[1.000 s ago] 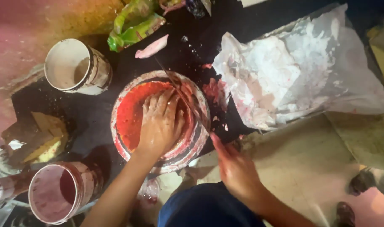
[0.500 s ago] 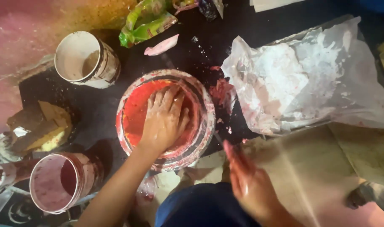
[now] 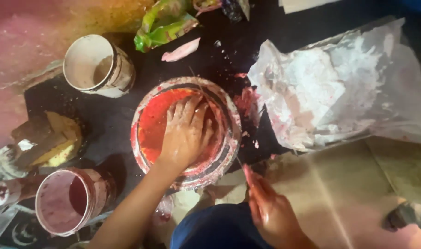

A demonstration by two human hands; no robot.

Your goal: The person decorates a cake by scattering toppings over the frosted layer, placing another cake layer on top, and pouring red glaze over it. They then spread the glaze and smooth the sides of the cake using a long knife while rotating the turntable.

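Note:
My left hand (image 3: 187, 133) lies palm down inside a round bucket (image 3: 230, 117) of red paste, fingers spread and smeared with red. My right hand (image 3: 268, 210) hovers below and to the right of the bucket, fingers loosely together and stained red, with nothing in it. A thin stick (image 3: 196, 83) leans across the bucket's far rim. My blue-clad lap (image 3: 215, 228) is at the bottom centre.
A crumpled white plastic sheet (image 3: 339, 87) with pale powder lies right of the bucket. A white bucket (image 3: 95, 64) stands upper left, a pink-stained one (image 3: 65, 203) lower left. A green packet (image 3: 164, 25) lies at the top. Tan floor (image 3: 353, 193) spreads lower right.
My left hand has stayed pressed in the red paste. My right hand has dropped slightly lower and further from the bucket. The view has shifted a little.

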